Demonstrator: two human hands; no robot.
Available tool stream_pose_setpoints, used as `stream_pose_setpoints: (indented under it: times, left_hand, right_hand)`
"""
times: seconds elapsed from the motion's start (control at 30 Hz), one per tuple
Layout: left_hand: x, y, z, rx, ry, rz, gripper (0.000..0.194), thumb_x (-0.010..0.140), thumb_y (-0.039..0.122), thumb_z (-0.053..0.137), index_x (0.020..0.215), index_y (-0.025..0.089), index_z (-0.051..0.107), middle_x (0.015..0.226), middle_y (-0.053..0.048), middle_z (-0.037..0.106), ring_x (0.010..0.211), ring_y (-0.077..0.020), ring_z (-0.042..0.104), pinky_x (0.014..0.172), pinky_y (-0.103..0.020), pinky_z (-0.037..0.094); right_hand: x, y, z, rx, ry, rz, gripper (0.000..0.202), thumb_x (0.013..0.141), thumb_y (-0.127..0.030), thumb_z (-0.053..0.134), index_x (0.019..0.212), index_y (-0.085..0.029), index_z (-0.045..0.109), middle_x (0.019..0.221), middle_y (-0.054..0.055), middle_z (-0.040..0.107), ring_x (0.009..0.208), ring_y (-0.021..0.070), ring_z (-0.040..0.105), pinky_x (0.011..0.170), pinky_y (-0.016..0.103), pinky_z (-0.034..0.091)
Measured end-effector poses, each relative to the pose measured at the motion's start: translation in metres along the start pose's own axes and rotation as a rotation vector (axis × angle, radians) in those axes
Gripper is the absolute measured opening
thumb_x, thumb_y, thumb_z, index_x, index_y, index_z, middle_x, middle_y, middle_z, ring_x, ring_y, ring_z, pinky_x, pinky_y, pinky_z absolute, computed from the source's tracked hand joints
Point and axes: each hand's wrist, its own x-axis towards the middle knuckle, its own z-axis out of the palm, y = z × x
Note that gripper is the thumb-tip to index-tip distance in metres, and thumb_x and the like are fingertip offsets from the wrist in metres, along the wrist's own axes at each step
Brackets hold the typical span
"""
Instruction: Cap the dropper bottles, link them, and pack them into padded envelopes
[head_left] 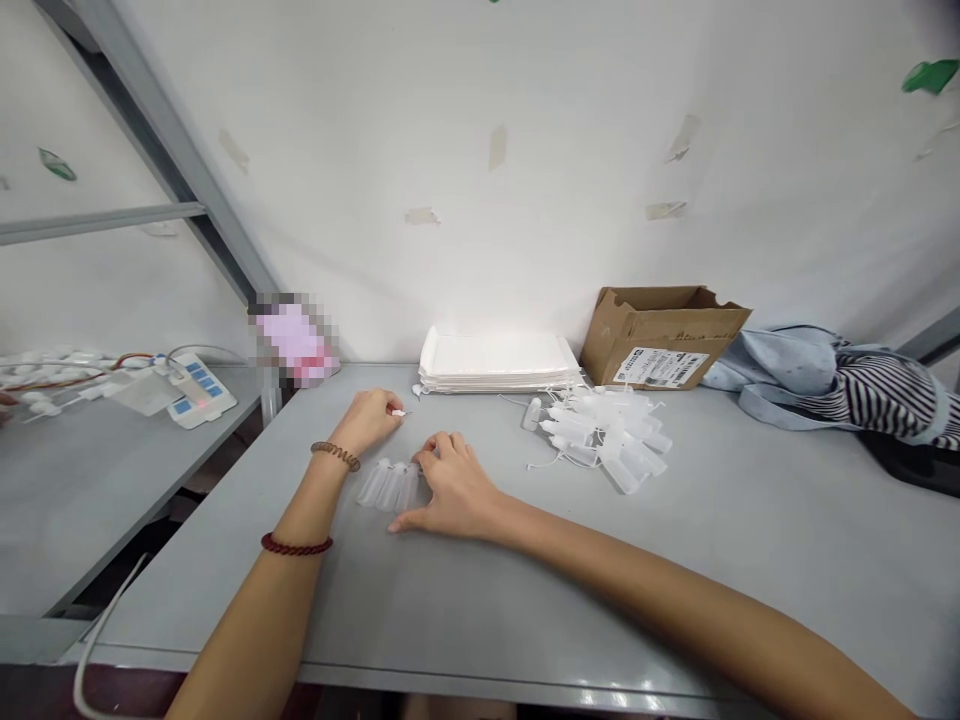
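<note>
My left hand point(367, 420) is closed in a pinch on a small white cap point(399, 413) with what looks like a thin needle tip pointing right. Just below it, several small translucent plastic bottles point(388, 486) lie side by side in a short row on the grey table point(420, 610). Around the right end of that row curls my right hand point(456, 487), thumb at the bottom and fingers at the top, gripping the bottles. Its palm hides part of the row. To the right lies a loose pile of similar translucent bottles point(611, 430), with thin white strings among them.
Against the wall rests a stack of white padded envelopes point(495, 362). Beside it stands an open cardboard box point(667, 338), with a light blue cloth bag point(780, 365) at far right. A pixelated pink object point(296, 340) leans at the back left. Another table point(97, 490) stands left across a gap.
</note>
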Motion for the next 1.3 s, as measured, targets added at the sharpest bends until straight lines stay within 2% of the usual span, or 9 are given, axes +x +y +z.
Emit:
stream_pose_setpoints:
  times: [0.27, 0.43, 0.53, 0.63, 0.7, 0.77, 0.87, 1.07, 1.3]
  left_hand:
    - [-0.001, 0.001, 0.001, -0.088, 0.022, -0.022, 0.027, 0.09, 0.03, 0.054, 0.113, 0.017, 0.057, 0.117, -0.007, 0.057, 0.097, -0.0209, 0.059, 0.081, -0.039, 0.051]
    - [-0.005, 0.01, -0.004, -0.235, 0.105, -0.014, 0.013, 0.074, 0.022, 0.064, 0.081, 0.013, 0.07, 0.085, -0.011, 0.07, 0.091, -0.029, 0.062, 0.083, -0.038, 0.047]
    - [-0.016, 0.027, -0.01, -0.403, 0.128, 0.03, 0.026, 0.07, 0.027, 0.063, 0.091, 0.014, 0.07, 0.086, -0.009, 0.071, 0.088, -0.0278, 0.065, 0.082, -0.037, 0.049]
    - [-0.036, 0.054, -0.014, -0.609, 0.056, 0.116, 0.037, 0.078, 0.038, 0.056, 0.106, 0.015, 0.065, 0.091, -0.006, 0.071, 0.082, -0.021, 0.067, 0.08, -0.034, 0.051]
    - [-0.051, 0.075, -0.011, -0.745, 0.01, 0.149, 0.035, 0.081, 0.041, 0.054, 0.101, 0.016, 0.066, 0.097, -0.006, 0.07, 0.083, -0.0186, 0.067, 0.079, -0.032, 0.052]
    - [-0.064, 0.094, -0.004, -1.139, -0.092, 0.143, 0.027, 0.077, 0.036, 0.063, 0.094, 0.017, 0.067, 0.099, -0.006, 0.069, 0.086, -0.0168, 0.064, 0.084, -0.031, 0.05]
    - [-0.075, 0.113, 0.01, -1.418, -0.219, 0.091, 0.019, 0.075, 0.031, 0.069, 0.088, 0.018, 0.069, 0.099, -0.003, 0.066, 0.089, -0.0134, 0.059, 0.087, -0.028, 0.046]
    - [-0.076, 0.121, 0.027, -1.604, -0.298, -0.071, 0.013, 0.074, 0.026, 0.071, 0.083, 0.016, 0.071, 0.091, -0.002, 0.064, 0.08, -0.0095, 0.053, 0.081, -0.023, 0.042]
    - [-0.077, 0.124, 0.027, -1.587, -0.383, -0.028, 0.012, 0.073, 0.025, 0.073, 0.079, 0.014, 0.07, 0.08, -0.002, 0.062, 0.074, -0.0103, 0.052, 0.08, -0.025, 0.042]
  right_hand:
    - [-0.004, 0.002, 0.0, 0.086, 0.054, -0.053, 0.058, 0.064, -0.049, 0.074, 0.108, -0.014, 0.057, 0.109, 0.012, 0.056, 0.105, 0.0284, 0.044, 0.087, 0.044, 0.037]
    - [-0.015, 0.007, -0.02, 0.122, 0.105, -0.102, 0.057, 0.067, -0.039, 0.076, 0.113, -0.016, 0.052, 0.107, 0.009, 0.06, 0.104, 0.0239, 0.05, 0.09, 0.04, 0.037]
    - [-0.032, 0.016, -0.038, 0.13, 0.204, -0.173, 0.054, 0.07, -0.035, 0.074, 0.115, -0.018, 0.05, 0.106, 0.009, 0.061, 0.102, 0.0239, 0.053, 0.089, 0.041, 0.038]
    - [-0.056, 0.029, -0.053, 0.108, 0.294, -0.201, 0.053, 0.074, -0.035, 0.07, 0.119, -0.02, 0.048, 0.106, 0.008, 0.061, 0.1, 0.0234, 0.055, 0.087, 0.041, 0.042]
    - [-0.074, 0.039, -0.06, 0.08, 0.33, -0.212, 0.052, 0.078, -0.035, 0.067, 0.123, -0.021, 0.045, 0.109, 0.009, 0.06, 0.1, 0.0232, 0.055, 0.086, 0.04, 0.044]
    - [-0.09, 0.048, -0.063, 0.05, 0.38, -0.207, 0.053, 0.079, -0.035, 0.066, 0.125, -0.022, 0.043, 0.109, 0.009, 0.061, 0.1, 0.0232, 0.056, 0.085, 0.04, 0.045]
    - [-0.107, 0.055, -0.065, 0.036, 0.449, -0.173, 0.052, 0.079, -0.034, 0.067, 0.125, -0.023, 0.043, 0.108, 0.009, 0.062, 0.1, 0.0235, 0.058, 0.085, 0.04, 0.047]
    - [-0.113, 0.051, -0.071, 0.082, 0.465, -0.167, 0.047, 0.077, -0.033, 0.069, 0.118, -0.023, 0.046, 0.107, 0.007, 0.064, 0.097, 0.0217, 0.06, 0.086, 0.039, 0.047]
    - [-0.114, 0.051, -0.073, 0.123, 0.422, -0.152, 0.047, 0.074, -0.035, 0.072, 0.113, -0.021, 0.051, 0.102, 0.006, 0.066, 0.091, 0.0207, 0.061, 0.08, 0.036, 0.05]
